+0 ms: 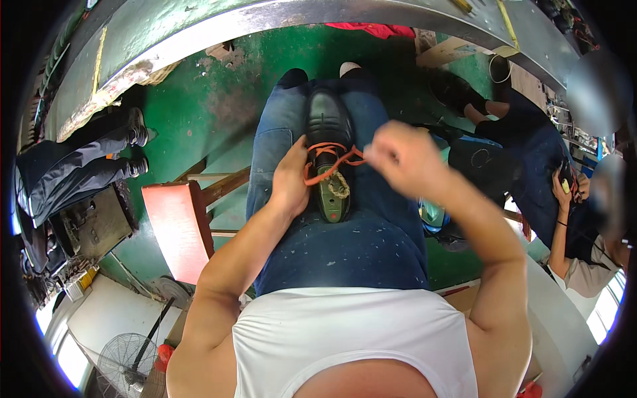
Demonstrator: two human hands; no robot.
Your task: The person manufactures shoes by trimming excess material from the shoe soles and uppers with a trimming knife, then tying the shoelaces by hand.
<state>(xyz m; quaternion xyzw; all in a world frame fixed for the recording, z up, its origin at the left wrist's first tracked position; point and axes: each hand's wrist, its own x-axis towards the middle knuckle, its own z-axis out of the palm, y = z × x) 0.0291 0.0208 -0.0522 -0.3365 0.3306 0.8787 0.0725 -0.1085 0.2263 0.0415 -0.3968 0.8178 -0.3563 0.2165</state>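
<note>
On my lap lies a black leather shoe upper (329,118), toe pointing away from me, with a green shoe last (332,201) showing at its open heel end. An orange lace (330,172) crosses the upper's opening and loops out to both sides. My left hand (292,175) grips the left side of the shoe, its fingertips partly hidden. Raised to the right of the shoe, my right hand (406,159) is closed and slightly blurred, and the orange lace runs up to its fingers. A loop of pale twisted cord (340,185) sits on the last.
A metal-edged workbench (219,30) curves across the far side. Beside my left leg stands a stool with a red seat (174,232). A co-worker (594,262) sits at the right holding a dark item; another person's legs (79,159) are at the left. A fan (126,361) stands lower left.
</note>
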